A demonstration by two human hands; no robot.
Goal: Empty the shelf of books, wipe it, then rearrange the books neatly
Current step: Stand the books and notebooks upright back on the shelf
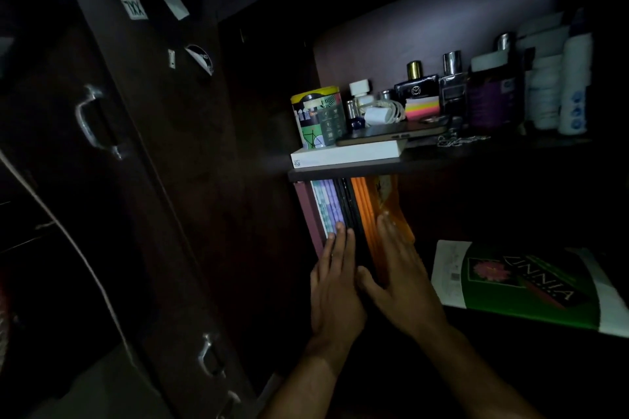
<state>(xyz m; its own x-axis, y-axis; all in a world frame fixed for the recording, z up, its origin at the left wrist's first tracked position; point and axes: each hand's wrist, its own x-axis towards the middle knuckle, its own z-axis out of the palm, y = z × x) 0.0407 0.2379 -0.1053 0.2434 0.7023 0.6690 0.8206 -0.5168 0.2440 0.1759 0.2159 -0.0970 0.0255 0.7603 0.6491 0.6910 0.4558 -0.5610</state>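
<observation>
A row of upright books stands at the left end of the lower shelf: a maroon one, a pale lilac one, dark ones and orange ones. My left hand lies with straight fingers flat against the spines of the left books. My right hand presses its flat palm on the side of the orange books, thumb at their front edge. A green and white book with a pink flower lies flat on the same shelf to the right.
The upper shelf board carries a white box, a phone, a printed tin, perfume bottles, sticky notes and white tubs. A dark cupboard door with metal handles stands to the left. The scene is dim.
</observation>
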